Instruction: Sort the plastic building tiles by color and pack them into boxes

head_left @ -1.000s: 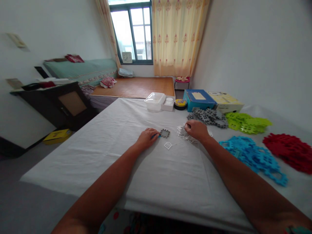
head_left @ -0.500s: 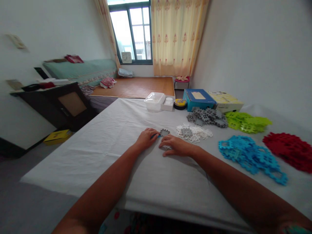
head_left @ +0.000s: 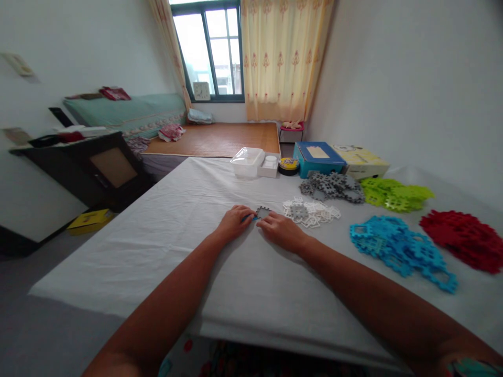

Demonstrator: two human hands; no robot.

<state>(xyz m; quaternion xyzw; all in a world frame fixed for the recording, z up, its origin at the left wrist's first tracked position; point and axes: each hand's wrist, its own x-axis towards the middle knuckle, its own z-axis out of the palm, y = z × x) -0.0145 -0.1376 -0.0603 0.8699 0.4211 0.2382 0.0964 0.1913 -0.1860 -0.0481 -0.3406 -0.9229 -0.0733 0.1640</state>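
My left hand rests on the white cloth, its fingers closed on a blue interlocking building piece that shows only as a sliver. A grey square piece with toothed edges lies between both hands, against the blue one. My right hand comes in from the right, fingers bent and pressed together at the near edge of these pieces. Whatever lies under its fingertips is hidden. Close by on the right spreads a pile of white pieces, with a grey piece on top.
Piles of grey, lime green, blue and red pieces cover the table's right side. Along the back stand a clear plastic container, a round yellow-and-black tin, a blue box and a yellow box.
My right hand's fingers have drawn together and hide the white piece that showed beneath them. The left hand keeps its hold on the blue piece. The view has shifted slightly.
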